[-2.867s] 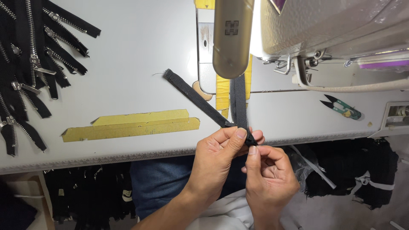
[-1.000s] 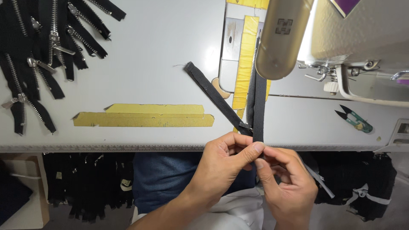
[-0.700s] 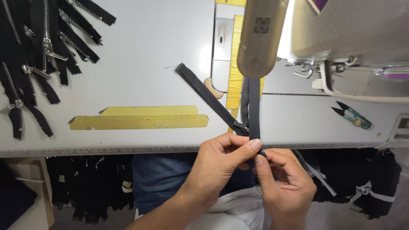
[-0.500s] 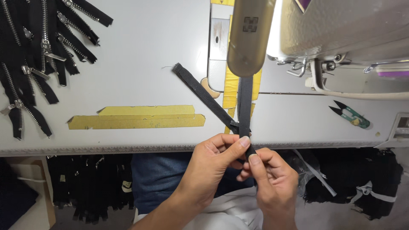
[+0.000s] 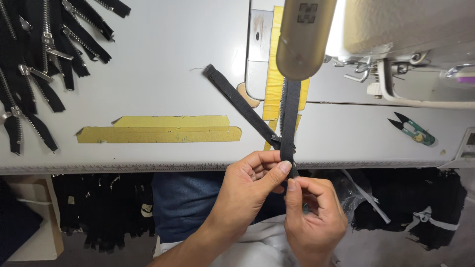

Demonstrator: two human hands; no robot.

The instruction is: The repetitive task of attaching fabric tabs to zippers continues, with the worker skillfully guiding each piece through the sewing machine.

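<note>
My left hand (image 5: 250, 190) and my right hand (image 5: 311, 215) meet at the table's front edge, both pinching the near end of a black zipper (image 5: 289, 118). One black strip (image 5: 237, 101) angles away to the upper left over the white table (image 5: 163, 64). The other half runs straight back under the beige sewing machine arm (image 5: 304, 37). The fingers hide the zipper's lower end.
Several black zippers (image 5: 39, 59) lie fanned at the far left. Yellow tape strips (image 5: 158, 129) mark the table's front. Small green thread snips (image 5: 413, 131) rest at the right. The sewing machine body (image 5: 410, 34) fills the upper right. Dark fabric hangs below the table.
The view has shifted slightly. My hands stay at the zipper's near end, fingers working closer together on it; the two zipper halves keep their V shape.
</note>
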